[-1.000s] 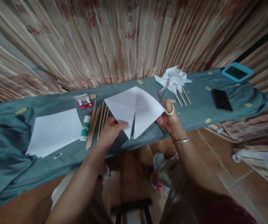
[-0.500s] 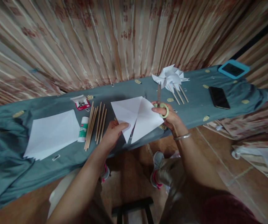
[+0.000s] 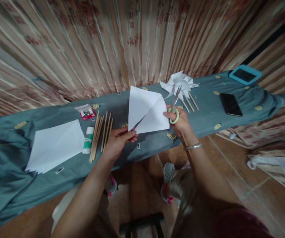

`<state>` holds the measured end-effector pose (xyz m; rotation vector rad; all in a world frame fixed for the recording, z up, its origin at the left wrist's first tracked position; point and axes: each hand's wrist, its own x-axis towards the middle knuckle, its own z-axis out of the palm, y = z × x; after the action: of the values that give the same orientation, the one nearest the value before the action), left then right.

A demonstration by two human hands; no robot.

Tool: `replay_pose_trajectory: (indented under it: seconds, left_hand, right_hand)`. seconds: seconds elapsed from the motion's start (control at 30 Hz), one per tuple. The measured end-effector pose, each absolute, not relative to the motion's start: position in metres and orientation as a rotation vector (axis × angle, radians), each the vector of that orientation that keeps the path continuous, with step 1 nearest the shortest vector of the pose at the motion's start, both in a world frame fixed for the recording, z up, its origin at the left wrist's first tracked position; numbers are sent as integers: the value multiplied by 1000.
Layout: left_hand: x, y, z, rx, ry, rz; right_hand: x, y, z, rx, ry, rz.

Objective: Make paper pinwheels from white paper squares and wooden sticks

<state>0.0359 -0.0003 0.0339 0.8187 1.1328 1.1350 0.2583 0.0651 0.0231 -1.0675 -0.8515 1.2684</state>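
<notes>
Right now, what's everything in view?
Cut sheet: one, white, centre.
Scissors: one, pale green handles, right of the sheet.
Paper stack: one, white, left.
Glue stick: one, white and green, beside the stack.
Wooden sticks: several, tan, right of the glue.
Open box: one, red and white, behind the glue.
Pinwheels: count unclear, white, behind the scissors.
Phone: one, black, right.
Screened device: one, blue frame, far right.
Tablecloth: one, teal, beneath.
Curtain: count unclear, beige, background.
Loose cloth: count unclear, whitish, lower right.
Stool-like frame: one, black, bottom.
Floor: one, brown, below.
Shoes: two, grey, below.
Bangle: one, silver, right wrist.
Left hand: one, sheet's lower left corner.
Right hand: one, at the scissors.
</notes>
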Motion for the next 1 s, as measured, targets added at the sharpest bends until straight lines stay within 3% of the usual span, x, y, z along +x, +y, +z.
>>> replay_pose_trajectory:
  seconds: [0.6, 1.0]
  left_hand:
    - [51, 14, 39, 454, 896, 1536]
    - [51, 17, 50, 169, 886, 1536]
  right_hand:
    - [195, 50, 21, -1007, -886, 1363]
    - [191, 40, 20, -1051, -967, 1395]
